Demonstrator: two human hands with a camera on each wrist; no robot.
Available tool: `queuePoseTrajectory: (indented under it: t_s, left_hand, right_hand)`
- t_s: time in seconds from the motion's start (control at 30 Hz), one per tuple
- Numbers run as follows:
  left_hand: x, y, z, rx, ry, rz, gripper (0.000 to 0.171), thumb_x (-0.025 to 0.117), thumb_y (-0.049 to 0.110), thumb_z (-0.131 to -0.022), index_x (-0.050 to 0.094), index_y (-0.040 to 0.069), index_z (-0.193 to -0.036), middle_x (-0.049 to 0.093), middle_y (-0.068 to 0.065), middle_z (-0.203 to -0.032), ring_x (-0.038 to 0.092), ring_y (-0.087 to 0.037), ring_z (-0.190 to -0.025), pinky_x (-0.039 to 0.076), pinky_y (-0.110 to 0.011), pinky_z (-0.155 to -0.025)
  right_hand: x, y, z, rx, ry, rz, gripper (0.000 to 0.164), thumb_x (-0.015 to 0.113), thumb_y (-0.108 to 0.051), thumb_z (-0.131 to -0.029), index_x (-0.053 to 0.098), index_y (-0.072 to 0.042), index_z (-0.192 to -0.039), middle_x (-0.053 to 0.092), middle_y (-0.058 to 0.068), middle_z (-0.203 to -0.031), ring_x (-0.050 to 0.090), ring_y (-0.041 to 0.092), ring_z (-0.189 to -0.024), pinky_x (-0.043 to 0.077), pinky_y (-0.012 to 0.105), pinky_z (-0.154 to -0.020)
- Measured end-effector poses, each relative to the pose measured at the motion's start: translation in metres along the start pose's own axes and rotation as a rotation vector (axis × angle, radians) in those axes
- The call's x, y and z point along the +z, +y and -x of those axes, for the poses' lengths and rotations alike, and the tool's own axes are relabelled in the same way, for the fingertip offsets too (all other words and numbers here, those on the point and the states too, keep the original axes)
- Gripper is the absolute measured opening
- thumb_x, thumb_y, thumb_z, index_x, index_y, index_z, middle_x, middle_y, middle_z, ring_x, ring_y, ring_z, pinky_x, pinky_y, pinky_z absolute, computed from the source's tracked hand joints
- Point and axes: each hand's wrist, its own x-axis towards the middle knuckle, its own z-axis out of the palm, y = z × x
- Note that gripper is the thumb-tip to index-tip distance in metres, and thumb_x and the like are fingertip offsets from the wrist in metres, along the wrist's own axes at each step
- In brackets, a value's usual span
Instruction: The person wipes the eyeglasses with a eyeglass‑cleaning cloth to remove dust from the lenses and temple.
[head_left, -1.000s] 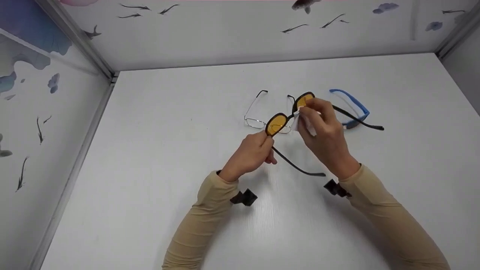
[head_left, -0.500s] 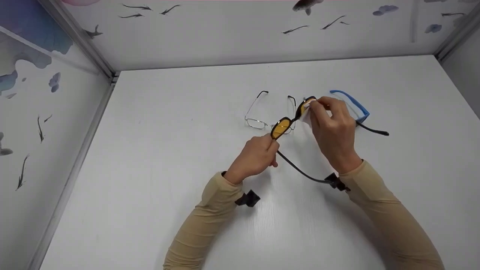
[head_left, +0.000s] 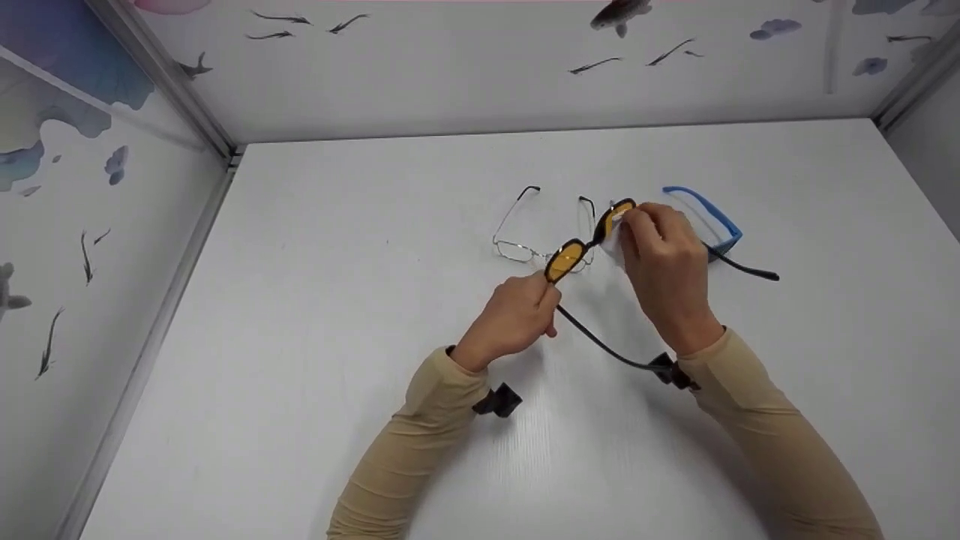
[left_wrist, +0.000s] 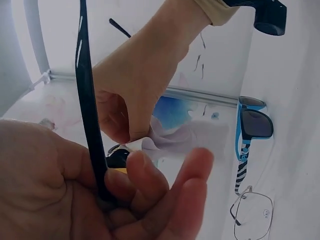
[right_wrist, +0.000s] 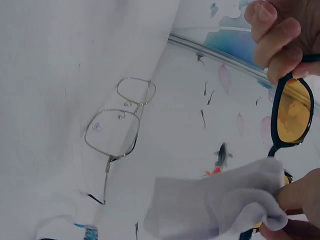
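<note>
Black-framed glasses with yellow lenses [head_left: 565,260] are held above the table, tilted, arms unfolded. My left hand [head_left: 516,313] grips them at the left end, near the hinge; in the left wrist view a black temple arm [left_wrist: 86,95] runs through its curled fingers. My right hand [head_left: 667,266] pinches a thin white cloth [right_wrist: 200,205] against the other lens. That lens is partly covered by the cloth and fingers. In the right wrist view the cloth hangs loose from the fingertips, and the near yellow lens [right_wrist: 294,110] is uncovered.
Thin metal-framed glasses [head_left: 514,250] lie unfolded on the white table [head_left: 300,337], behind the hands. Blue-framed sunglasses [head_left: 705,206] lie to their right, partly hidden by my right hand. Panels with painted fish [head_left: 619,13] enclose the back and left sides.
Both hands and the yellow-lensed glasses shifted slightly right and toward me, and the frame turned more edge-on. The right hand moved outward with the cloth on the far lens, then barely moved.
</note>
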Motion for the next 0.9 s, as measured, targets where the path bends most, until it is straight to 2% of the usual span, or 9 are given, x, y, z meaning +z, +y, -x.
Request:
queuePoseTrajectory:
  t_s: [0.07, 0.17, 0.27, 0.37, 0.47, 0.53, 0.67, 0.8, 0.9]
  left_hand:
    - [0.0015, 0.0, 0.0007, 0.006, -0.006, -0.047, 0.026, 0.037, 0.01, -0.1, 0.051, 0.008, -0.078, 0.061, -0.001, -0.062, 0.057, -0.013, -0.055, 0.035, -0.021, -0.048]
    - [0.0029, -0.0008, 0.0004, -0.006, 0.004, -0.061, 0.026, 0.038, 0.01, -0.1, 0.05, 0.008, -0.077, 0.062, -0.001, -0.062, 0.056, -0.013, -0.054, 0.035, -0.021, -0.047]
    - [0.0031, -0.0025, -0.0005, -0.03, 0.015, -0.013, 0.025, 0.038, 0.009, -0.099, 0.053, 0.005, -0.08, 0.061, -0.001, -0.062, 0.06, -0.014, -0.057, 0.035, -0.021, -0.048]
    - [0.0021, -0.0039, -0.0011, -0.05, 0.027, 0.061, 0.026, 0.037, 0.009, -0.099, 0.056, 0.0, -0.085, 0.061, -0.001, -0.062, 0.063, -0.015, -0.061, 0.036, -0.021, -0.05]
    - [0.0016, -0.0039, -0.0009, -0.048, 0.026, 0.076, 0.026, 0.036, 0.009, -0.099, 0.057, 0.0, -0.087, 0.06, -0.001, -0.062, 0.064, -0.017, -0.062, 0.036, -0.021, -0.05]
    - [0.0025, -0.0039, -0.0012, -0.038, 0.01, 0.045, 0.026, 0.036, 0.009, -0.099, 0.056, 0.001, -0.085, 0.059, -0.001, -0.061, 0.062, -0.017, -0.061, 0.035, -0.021, -0.049]
    - [0.0058, -0.0043, -0.0018, -0.024, -0.02, -0.017, 0.025, 0.037, 0.009, -0.099, 0.054, 0.002, -0.083, 0.058, 0.001, -0.06, 0.058, -0.014, -0.056, 0.035, -0.02, -0.047]
    - [0.0061, -0.0062, -0.0021, -0.034, -0.012, 0.013, 0.025, 0.037, 0.009, -0.099, 0.056, 0.0, -0.086, 0.059, 0.001, -0.06, 0.058, -0.012, -0.057, 0.035, -0.021, -0.048]
    - [0.004, -0.0068, -0.002, -0.045, 0.016, 0.071, 0.026, 0.037, 0.009, -0.099, 0.057, -0.003, -0.088, 0.06, -0.001, -0.062, 0.061, -0.013, -0.06, 0.038, -0.021, -0.051]
  right_hand:
    - [0.0008, -0.0001, -0.0036, 0.03, 0.006, 0.02, 0.008, 0.063, 0.006, -0.089, 0.065, 0.009, -0.096, 0.062, 0.025, -0.095, 0.063, 0.038, -0.086, 0.055, 0.048, -0.075]
    - [0.0035, -0.0002, -0.0095, 0.026, 0.035, -0.032, 0.005, 0.063, 0.007, -0.089, 0.065, 0.009, -0.094, 0.063, 0.024, -0.093, 0.063, 0.037, -0.084, 0.055, 0.047, -0.073]
    - [0.0052, -0.0001, -0.0115, -0.028, 0.046, -0.13, 0.007, 0.065, 0.01, -0.085, 0.066, 0.007, -0.091, 0.064, 0.021, -0.091, 0.064, 0.034, -0.083, 0.056, 0.045, -0.07]
    - [0.0054, 0.0, -0.0092, -0.048, 0.004, -0.193, 0.011, 0.068, 0.013, -0.082, 0.067, 0.007, -0.09, 0.064, 0.02, -0.091, 0.065, 0.032, -0.082, 0.056, 0.042, -0.07]
    - [0.0046, 0.0001, -0.0051, -0.013, -0.06, -0.15, 0.011, 0.069, 0.012, -0.082, 0.066, 0.008, -0.092, 0.064, 0.021, -0.092, 0.065, 0.033, -0.084, 0.056, 0.043, -0.072]
    - [0.0044, 0.0009, -0.0039, 0.034, -0.07, -0.089, 0.01, 0.068, 0.01, -0.084, 0.065, 0.009, -0.094, 0.063, 0.022, -0.093, 0.064, 0.034, -0.084, 0.056, 0.044, -0.074]
    - [0.0048, 0.0029, -0.0059, 0.059, -0.019, -0.024, 0.007, 0.065, 0.008, -0.086, 0.064, 0.009, -0.093, 0.062, 0.024, -0.092, 0.063, 0.036, -0.083, 0.056, 0.046, -0.073]
    - [0.0055, 0.0025, -0.0093, -0.005, 0.033, -0.134, 0.008, 0.065, 0.011, -0.084, 0.063, 0.007, -0.091, 0.062, 0.021, -0.091, 0.063, 0.032, -0.08, 0.056, 0.043, -0.068]
    - [0.0061, 0.0026, -0.0069, -0.036, -0.008, -0.215, 0.01, 0.066, 0.011, -0.083, 0.063, 0.006, -0.09, 0.062, 0.019, -0.091, 0.063, 0.028, -0.08, 0.056, 0.039, -0.068]
